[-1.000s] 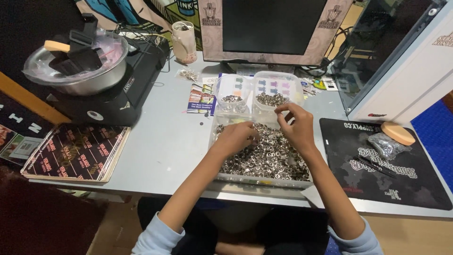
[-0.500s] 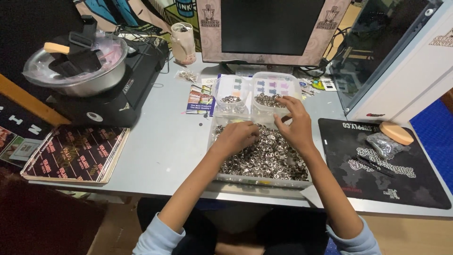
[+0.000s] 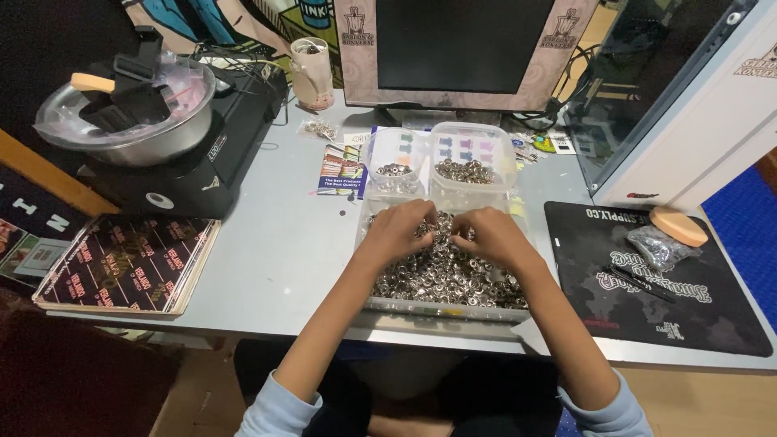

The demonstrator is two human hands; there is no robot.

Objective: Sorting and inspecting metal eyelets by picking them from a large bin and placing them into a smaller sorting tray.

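Silvery metal snaps (image 3: 437, 275) heaped under left hand (image 3: 398, 233) and right hand (image 3: 492, 239).

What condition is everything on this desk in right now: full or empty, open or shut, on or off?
Big clear tray: open, heaped with small silver metal rings.
Left small tub: open, thin layer of rings.
Right small tub: open, fuller.
Monitor: screen dark.
Steel bowl: covered with clear film.
Left hand: in the pile.
Right hand: in the pile.

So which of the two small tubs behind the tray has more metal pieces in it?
The right tub; its pile spreads wider than the left tub's.
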